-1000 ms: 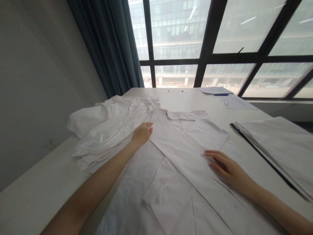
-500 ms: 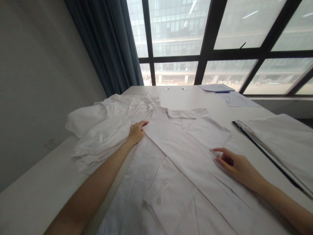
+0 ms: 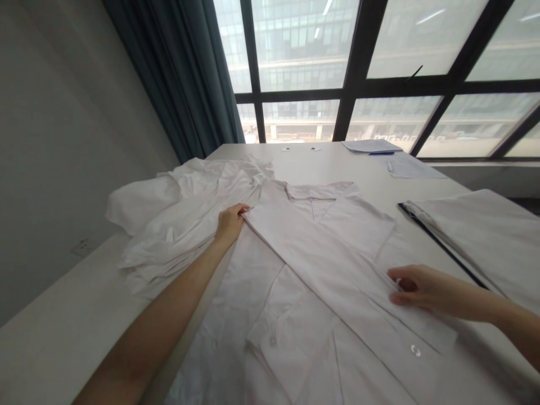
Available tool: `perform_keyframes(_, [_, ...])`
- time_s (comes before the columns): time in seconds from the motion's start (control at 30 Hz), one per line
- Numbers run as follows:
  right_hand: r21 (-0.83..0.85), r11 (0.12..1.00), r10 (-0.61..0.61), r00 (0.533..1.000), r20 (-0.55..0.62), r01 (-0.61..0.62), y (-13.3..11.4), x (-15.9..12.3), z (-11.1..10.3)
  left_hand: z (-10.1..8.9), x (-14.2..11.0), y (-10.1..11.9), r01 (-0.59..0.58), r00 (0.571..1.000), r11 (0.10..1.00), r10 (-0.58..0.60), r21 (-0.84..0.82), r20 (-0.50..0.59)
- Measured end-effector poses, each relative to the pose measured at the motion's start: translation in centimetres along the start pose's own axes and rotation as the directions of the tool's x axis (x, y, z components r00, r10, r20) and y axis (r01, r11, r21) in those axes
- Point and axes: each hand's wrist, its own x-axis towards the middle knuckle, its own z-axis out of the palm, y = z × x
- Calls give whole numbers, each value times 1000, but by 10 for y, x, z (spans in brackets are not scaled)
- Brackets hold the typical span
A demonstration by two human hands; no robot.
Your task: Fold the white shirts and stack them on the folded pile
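Note:
A white coat (image 3: 320, 253) lies spread on the table, its neckline at the far end and a button visible on either side of its front. At the coat's left shoulder, my left hand (image 3: 231, 222) is closed, pinching the folded edge of the fabric. My right hand (image 3: 422, 287) has its thumb and fingers closed on the coat's right edge, lifting the cloth there a little. The tips of some of its fingers are slightly blurred. Immediately left of the coat is a crumpled heap of white garments (image 3: 169, 219).
On the right, a folded white cloth (image 3: 481, 225) with a dark edge lies on the white table (image 3: 304, 166). Papers (image 3: 371, 146) and a blue pen (image 3: 382, 153) are near the far right edge. A dark curtain (image 3: 185, 73) and windows stand behind.
My right hand has moved right and toward me and closed on the coat's edge, raising it slightly. My left hand keeps its pinch at the shoulder. The view has tilted slightly.

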Motion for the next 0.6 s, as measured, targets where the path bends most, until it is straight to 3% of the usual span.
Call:
perform_keyframes(0.17, [63, 995, 74, 995, 71, -79, 3, -3, -7, -3, 0, 4, -15, 1000, 999, 15, 36, 8])
perform_keyframes(0.47, [-124, 989, 91, 994, 55, -84, 2, -2, -9, -4, -1, 9, -30, 998, 994, 24, 106, 56])
perform_keyframes(0.6, [-86, 993, 91, 994, 65, -85, 6, -1, -10, -9, -2, 19, -63, 998, 984, 59, 169, 32])
